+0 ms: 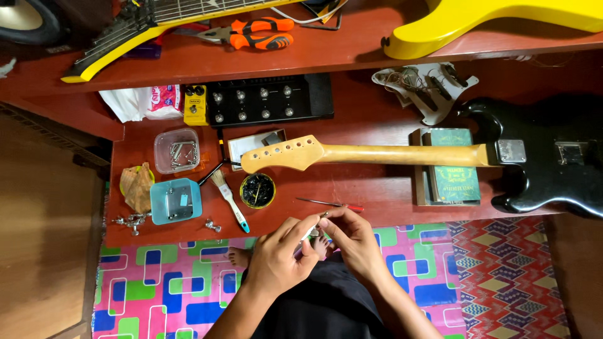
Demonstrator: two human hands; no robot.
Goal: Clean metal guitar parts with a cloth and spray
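My left hand (279, 254) and my right hand (353, 238) meet at the near edge of the red table (377, 188), over my lap. Together they pinch a small metal part (316, 230) between the fingertips; its exact kind is too small to tell. Just beyond the hands a thin red-handled screwdriver (330, 204) lies on the table. A black guitar body (553, 157) lies on its back at the right. Its pale wooden neck (389, 154) runs left to a bare headstock (282, 154) with empty tuner holes, propped on a stack of green books (453, 182).
Left of the hands are a small brush (229, 198), a round dish of dark screws (257, 190), a blue tray (176, 201), a clear box of metal parts (177, 150) and loose tuners (132, 221). A black pedal unit (264, 100), a pickguard (424, 88), orange pliers (260, 34) and yellow guitars (502, 19) lie farther back.
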